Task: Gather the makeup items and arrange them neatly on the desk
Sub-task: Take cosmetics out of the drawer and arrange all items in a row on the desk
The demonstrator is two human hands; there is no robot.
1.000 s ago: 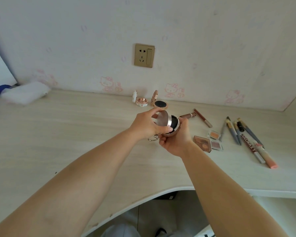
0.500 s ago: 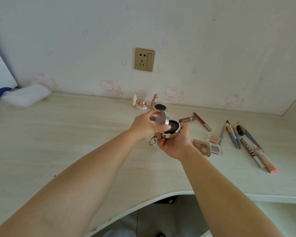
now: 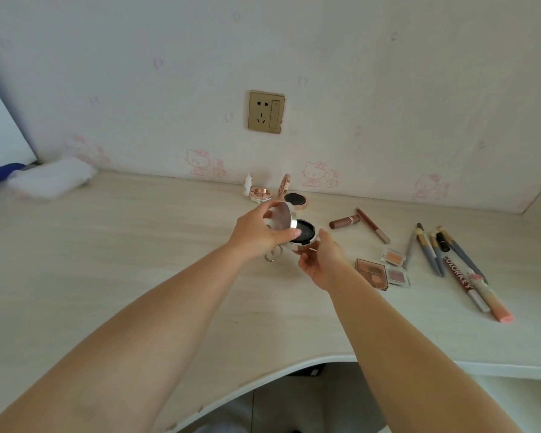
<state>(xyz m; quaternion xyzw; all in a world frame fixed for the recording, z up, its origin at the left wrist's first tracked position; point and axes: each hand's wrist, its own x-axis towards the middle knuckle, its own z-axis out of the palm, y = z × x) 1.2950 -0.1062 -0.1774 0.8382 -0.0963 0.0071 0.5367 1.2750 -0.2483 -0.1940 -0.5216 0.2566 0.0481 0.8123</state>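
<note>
Round silver compact [image 3: 295, 228]: lid raised, mirror inside, black puff in base, ring dangling beneath. Held above the worktop [image 3: 138, 251] centre; left hand [image 3: 258, 232] grips the lid, right hand [image 3: 320, 260] cradles the base. Pencils [image 3: 434, 248] at 3 o'clock.

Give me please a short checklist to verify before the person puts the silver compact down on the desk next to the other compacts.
1. Left hand grips the lid of the silver compact: ok.
2. Right hand supports the base from below: ok.
3. Lid closed before setting down: not ok, it stands open and the black puff shows.
4. Free desk surface in front of the rose-gold compact and the small white compact: ok.
5. Key ring hanging under the compact will not catch: cannot tell.
6. Lipstick lies clear to the right: ok.
</note>
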